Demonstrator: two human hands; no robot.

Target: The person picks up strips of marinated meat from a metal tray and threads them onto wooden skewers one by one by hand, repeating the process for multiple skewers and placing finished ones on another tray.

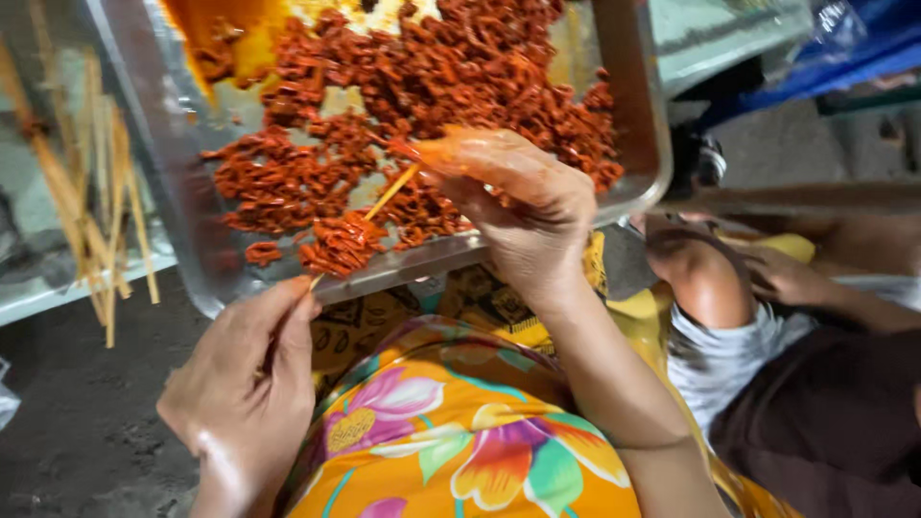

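Pinching a thin bamboo skewer [360, 223] in my left hand [245, 384], I thread red marinated meat [338, 245] at the metal tray's [641, 115] near edge; my right hand's [513, 197] fingers press a piece onto it.

I am looking down at my own two hands, the left hand [245, 379] and the right hand [523, 206], both bare, with no gloves, rings or watch showing. The right fingers are glistening with an orange-red, oily coating. Both forearms are showing bare, no sleeves reaching them. I am wearing a bright orange garment [460, 432] printed with big flowers in pink, white, green and yellow.
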